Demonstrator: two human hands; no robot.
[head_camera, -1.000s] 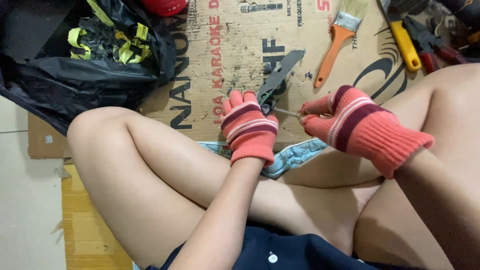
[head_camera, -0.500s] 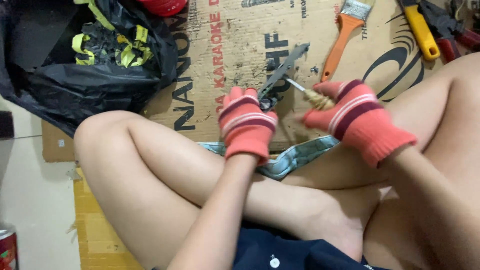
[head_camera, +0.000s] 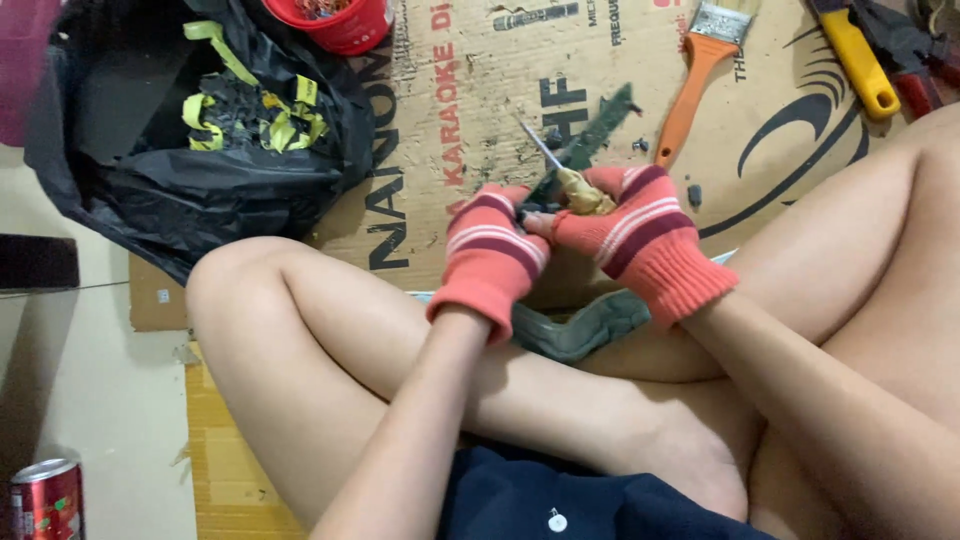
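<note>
I sit cross-legged on the floor with my hands over my legs. Both wear striped pink gloves. My left hand (head_camera: 492, 250) curls its fingers around a small dark part (head_camera: 585, 145), a flat greenish-black piece that sticks up and away from me over the cardboard (head_camera: 450, 120). My right hand (head_camera: 640, 235) pinches the yellow handle of a screwdriver (head_camera: 575, 185). Its thin metal tip points up and to the left, not at the part.

I think I am in the middle of working on a screw in the part. Next, I would need to turn the tip down onto it and hold the part still.

My wrists are close together and my knuckles almost touch. A few tiny dark bits (head_camera: 640, 145) lie near a paintbrush (head_camera: 700, 70). A black bag (head_camera: 190, 170) sits to my left.
</note>
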